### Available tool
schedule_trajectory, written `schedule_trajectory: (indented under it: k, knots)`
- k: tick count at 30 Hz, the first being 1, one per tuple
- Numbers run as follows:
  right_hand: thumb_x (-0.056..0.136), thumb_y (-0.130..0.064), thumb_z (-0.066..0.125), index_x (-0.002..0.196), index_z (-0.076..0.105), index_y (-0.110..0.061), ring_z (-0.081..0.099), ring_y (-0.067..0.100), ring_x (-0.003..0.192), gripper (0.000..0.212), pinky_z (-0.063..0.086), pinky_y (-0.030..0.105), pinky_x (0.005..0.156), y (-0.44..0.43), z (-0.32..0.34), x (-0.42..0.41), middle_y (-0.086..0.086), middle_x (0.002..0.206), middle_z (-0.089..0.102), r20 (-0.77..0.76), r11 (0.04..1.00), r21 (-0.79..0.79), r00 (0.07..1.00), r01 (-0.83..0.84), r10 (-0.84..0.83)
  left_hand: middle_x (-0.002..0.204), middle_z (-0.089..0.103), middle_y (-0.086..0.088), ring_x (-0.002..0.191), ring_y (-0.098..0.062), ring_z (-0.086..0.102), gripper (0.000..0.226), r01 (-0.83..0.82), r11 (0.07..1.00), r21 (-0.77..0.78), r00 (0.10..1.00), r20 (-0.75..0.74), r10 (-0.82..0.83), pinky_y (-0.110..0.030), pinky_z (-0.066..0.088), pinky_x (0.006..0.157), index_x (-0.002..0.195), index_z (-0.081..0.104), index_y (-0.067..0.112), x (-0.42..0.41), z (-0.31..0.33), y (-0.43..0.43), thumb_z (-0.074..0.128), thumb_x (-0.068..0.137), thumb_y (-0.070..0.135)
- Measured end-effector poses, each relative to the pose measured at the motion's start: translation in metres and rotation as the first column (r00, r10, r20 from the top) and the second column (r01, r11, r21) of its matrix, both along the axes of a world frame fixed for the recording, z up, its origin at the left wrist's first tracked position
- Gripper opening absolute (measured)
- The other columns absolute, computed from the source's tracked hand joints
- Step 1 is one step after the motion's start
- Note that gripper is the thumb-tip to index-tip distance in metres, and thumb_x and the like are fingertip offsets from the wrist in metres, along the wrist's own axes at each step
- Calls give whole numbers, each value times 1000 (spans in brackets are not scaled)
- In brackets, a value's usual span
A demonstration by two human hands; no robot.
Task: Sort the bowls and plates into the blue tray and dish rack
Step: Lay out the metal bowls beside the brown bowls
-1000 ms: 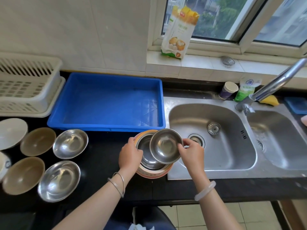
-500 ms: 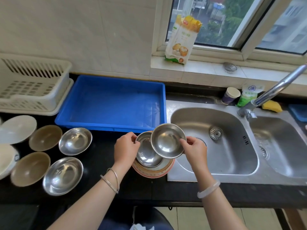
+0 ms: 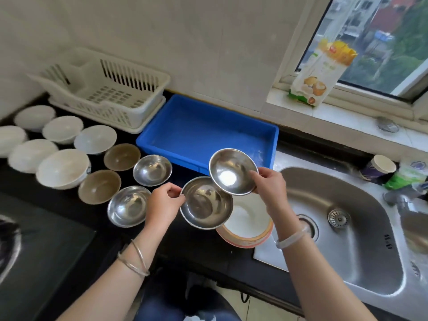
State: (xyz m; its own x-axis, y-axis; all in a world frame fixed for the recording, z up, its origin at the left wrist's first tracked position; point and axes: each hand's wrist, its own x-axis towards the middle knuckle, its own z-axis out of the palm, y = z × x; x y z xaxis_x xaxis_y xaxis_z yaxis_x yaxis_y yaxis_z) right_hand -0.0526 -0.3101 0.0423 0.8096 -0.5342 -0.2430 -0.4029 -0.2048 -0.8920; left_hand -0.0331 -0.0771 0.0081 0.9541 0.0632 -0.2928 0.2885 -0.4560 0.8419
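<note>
nearby, steel bowls [image 3: 141, 188] crowd counter [image 3: 58, 200].

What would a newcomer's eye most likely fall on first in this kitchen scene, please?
Probably the two steel bowls held up in the middle: the left hand grips one bowl, the right hand another bowl. Behind them sits the empty blue tray, with rows of bowls on the counter to its left.

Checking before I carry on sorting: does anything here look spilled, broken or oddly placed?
Nothing looks spilled or broken. One oddity: the orange-rimmed plate sits half on the counter, half over the sink edge. Each hand holds a steel bowl; the blue tray and dish rack hold nothing.
</note>
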Motion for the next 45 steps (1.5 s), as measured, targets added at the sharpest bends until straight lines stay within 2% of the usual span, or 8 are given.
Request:
schedule_trajectory:
  k: [5, 13, 16, 20, 25, 32, 36, 45]
  knots:
    - [80, -14, 58, 64, 66, -20, 61, 10, 49, 19, 59, 32, 65, 38, -22, 45, -1, 58, 61, -158, 978, -46, 969, -202, 192, 76, 66, 6, 77, -21, 66, 18, -166, 985, -35, 984, -71, 163, -46, 57, 77, 71, 59, 27, -21, -21, 33, 69, 75, 13]
    - [73, -1, 53, 80, 62, 14, 60, 24, 64, 19, 58, 52, 77, 77, -65, 87, 13, 66, 56, -366, 925, -73, 873, -374, 324, 68, 60, 13, 76, -18, 63, 13, -289, 957, 29, 948, -133, 291, -33, 54, 70, 75, 59, 23, -39, -56, 54, 66, 75, 13]
    - [76, -1, 58, 61, 57, 2, 59, 20, 52, 16, 61, 35, 64, 86, -73, 93, 7, 48, 53, -430, 930, -77, 853, -360, 295, 69, 58, 16, 70, -8, 57, 13, -300, 954, 25, 943, -145, 300, -19, 41, 56, 74, 58, 24, -42, -65, 57, 66, 76, 14]
    - [79, -4, 57, 55, 46, -8, 45, 8, 20, 27, 31, 10, 27, 92, -76, 93, 3, 41, 51, -506, 919, -118, 819, -376, 270, 70, 56, 18, 65, 2, 50, 10, -300, 953, 48, 941, -151, 304, -12, 31, 52, 80, 59, 21, -44, -73, 62, 65, 79, 13]
    - [84, -6, 57, 68, 50, -5, 54, 19, 46, 18, 39, 17, 31, 93, -85, 95, 8, 62, 53, -543, 926, -118, 804, -357, 241, 73, 56, 15, 70, -5, 52, 9, -304, 952, 37, 941, -146, 307, -12, 33, 54, 83, 59, 20, -42, -78, 65, 63, 81, 13]
    - [84, -4, 59, 87, 60, 1, 65, 31, 75, 6, 60, 40, 73, 96, -96, 98, 14, 82, 60, -541, 942, -114, 815, -317, 209, 83, 63, 2, 77, -19, 61, 6, -362, 930, -68, 899, -289, 329, -31, 50, 69, 86, 59, 16, -44, -87, 67, 65, 83, 16]
    - [85, -3, 59, 99, 63, 5, 68, 33, 88, 18, 59, 38, 65, 99, -97, 97, 19, 97, 64, -551, 955, -68, 809, -288, 205, 86, 62, -6, 80, -21, 63, 10, -459, 857, -233, 822, -479, 310, -30, 55, 57, 90, 57, 13, -45, -86, 70, 64, 84, 8]
    - [85, -4, 58, 96, 64, 4, 67, 32, 87, 14, 61, 41, 69, 100, -99, 97, 16, 92, 62, -541, 975, -47, 826, -215, 156, 76, 64, -2, 71, -14, 63, 19, -537, 807, -246, 802, -446, 398, -23, 51, 52, 68, 60, 18, -40, -85, 71, 64, 84, 8]
